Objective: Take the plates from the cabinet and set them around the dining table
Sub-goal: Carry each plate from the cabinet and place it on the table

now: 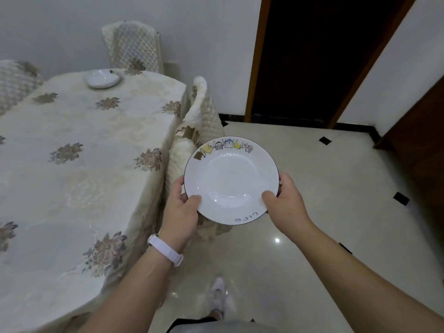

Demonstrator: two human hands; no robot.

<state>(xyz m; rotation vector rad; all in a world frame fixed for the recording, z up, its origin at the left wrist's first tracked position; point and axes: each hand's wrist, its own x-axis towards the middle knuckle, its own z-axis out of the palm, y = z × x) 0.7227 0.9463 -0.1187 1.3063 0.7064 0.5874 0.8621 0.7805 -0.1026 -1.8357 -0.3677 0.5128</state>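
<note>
I hold a white plate (231, 175) with a dark rim and small cartoon drawings along its far edge, level in front of me, above the floor and a covered chair. My left hand (180, 212) grips its near left rim, thumb on top. My right hand (286, 200) grips the near right rim the same way. To my left is the dining table (79, 150), under a cream cloth with flower patterns. A second white plate (102, 78) lies at the table's far end.
A chair with a quilted cream cover (199, 126) stands at the table's right side, just beyond the held plate. Two more covered chairs (134, 46) stand at the far end and far left. A dark doorway (319, 56) opens ahead on the right. The tiled floor (324, 188) is glossy.
</note>
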